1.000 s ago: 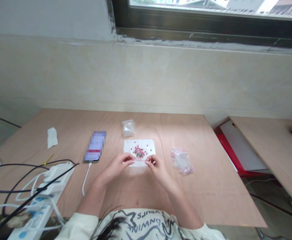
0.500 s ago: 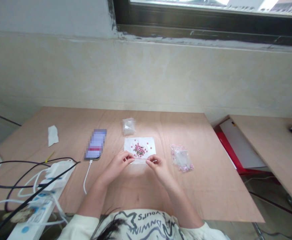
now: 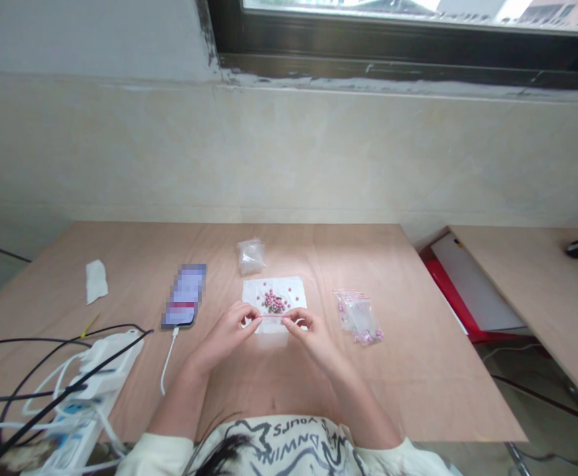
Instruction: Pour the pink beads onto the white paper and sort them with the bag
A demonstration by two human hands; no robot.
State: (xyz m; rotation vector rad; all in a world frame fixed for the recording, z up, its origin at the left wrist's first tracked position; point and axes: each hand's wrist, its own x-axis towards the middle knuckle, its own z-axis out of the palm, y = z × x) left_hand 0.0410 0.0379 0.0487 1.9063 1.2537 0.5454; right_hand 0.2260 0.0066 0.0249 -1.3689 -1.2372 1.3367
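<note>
Between my two hands a thin pink cord (image 3: 271,316) is stretched level. My left hand (image 3: 236,326) is closed, with thumb and fingertips pinching the cord's left end. At the other end my right hand (image 3: 306,329) pinches it the same way. Just beyond the cord, a white paper sheet (image 3: 296,285) lies flat on the table, bearing a heap of small pink beads (image 3: 273,301) with darker bits among them. Several beads lie scattered around the heap. Whether beads are on the cord is too small to tell.
Clear zip bags (image 3: 359,317) with pink pieces lie to the right, another clear bag (image 3: 252,256) behind the paper. On the left are a phone (image 3: 185,295) on a white charging cable, a white paper scrap (image 3: 96,281) and a power strip (image 3: 103,370) with tangled cables.
Both hands still pinch the cord, slightly closer together than before. The whole view has shifted a little; the beads and bags lie as they were.
</note>
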